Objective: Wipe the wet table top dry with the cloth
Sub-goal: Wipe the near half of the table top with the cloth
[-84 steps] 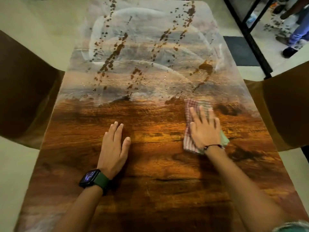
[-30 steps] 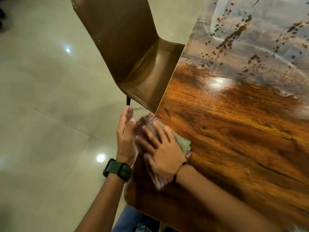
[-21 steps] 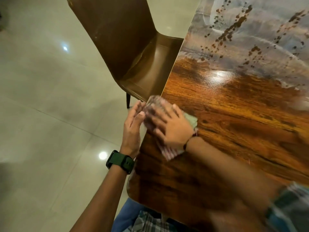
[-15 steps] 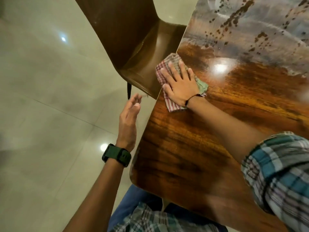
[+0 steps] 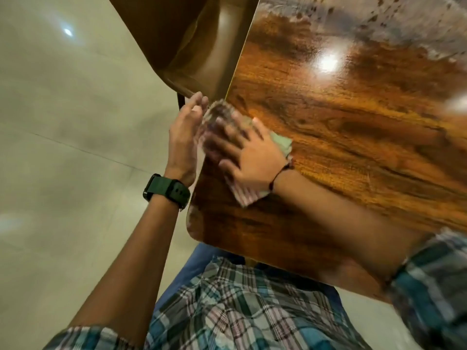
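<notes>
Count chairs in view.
1: a brown chair at the table's left edge, beyond the left hand. Others may sit out of frame.

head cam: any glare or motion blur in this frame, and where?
Head view: round lamp glare on the glossy table top; a fainter light reflection on the floor. Motion blur smears the right hand fingers and the cloth at the table edge; left hand sharper. Wide-angle tilt throughout.
</notes>
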The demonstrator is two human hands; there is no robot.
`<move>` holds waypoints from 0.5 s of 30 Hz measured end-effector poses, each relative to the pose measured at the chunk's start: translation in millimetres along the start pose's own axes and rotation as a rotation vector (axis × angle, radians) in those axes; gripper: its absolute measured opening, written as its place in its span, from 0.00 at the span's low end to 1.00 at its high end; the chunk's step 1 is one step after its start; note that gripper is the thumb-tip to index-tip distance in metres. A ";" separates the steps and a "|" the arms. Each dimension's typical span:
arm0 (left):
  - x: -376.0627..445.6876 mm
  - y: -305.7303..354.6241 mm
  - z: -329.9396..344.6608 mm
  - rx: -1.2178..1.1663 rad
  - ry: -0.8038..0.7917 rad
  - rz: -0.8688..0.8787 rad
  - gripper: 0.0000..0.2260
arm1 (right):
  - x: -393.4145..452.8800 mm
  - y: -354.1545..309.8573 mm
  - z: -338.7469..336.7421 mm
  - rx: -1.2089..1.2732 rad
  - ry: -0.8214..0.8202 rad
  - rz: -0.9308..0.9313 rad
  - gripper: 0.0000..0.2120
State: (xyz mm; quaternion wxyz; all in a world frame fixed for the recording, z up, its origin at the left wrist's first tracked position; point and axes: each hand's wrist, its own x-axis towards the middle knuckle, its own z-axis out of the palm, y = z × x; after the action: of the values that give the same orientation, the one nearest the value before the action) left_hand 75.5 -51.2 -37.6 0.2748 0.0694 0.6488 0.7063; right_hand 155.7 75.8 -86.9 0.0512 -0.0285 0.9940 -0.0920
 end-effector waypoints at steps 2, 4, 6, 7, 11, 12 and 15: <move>-4.8 -1.7 4.8 0.018 -0.012 0.002 0.29 | 19.5 41.1 -11.9 -0.037 -0.045 0.154 0.28; -9.9 -3.7 7.2 0.047 -0.003 -0.006 0.28 | 29.1 58.8 -16.4 -0.063 -0.046 0.227 0.28; -14.0 -5.1 5.9 0.050 0.002 -0.014 0.28 | 24.3 41.4 -10.6 -0.076 -0.029 0.272 0.29; -16.0 -5.5 3.3 0.034 0.003 -0.016 0.28 | 14.6 21.5 -4.7 -0.070 -0.008 0.260 0.30; -19.0 -4.2 -9.1 0.071 -0.002 0.012 0.31 | -58.7 -74.7 16.9 0.015 0.005 -0.125 0.28; -18.9 -2.8 -12.5 0.086 0.003 0.017 0.31 | -73.1 -86.5 21.6 0.013 -0.027 -0.227 0.26; -17.9 -0.6 -21.2 0.114 0.023 0.019 0.26 | -78.7 -74.3 27.6 -0.026 -0.038 -0.370 0.24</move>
State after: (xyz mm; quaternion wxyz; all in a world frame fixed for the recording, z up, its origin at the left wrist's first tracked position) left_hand 81.1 -78.4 -36.6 0.2560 0.0829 0.6904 0.6715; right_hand 240.4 3.1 -92.6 0.0519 -0.2133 0.9718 -0.0864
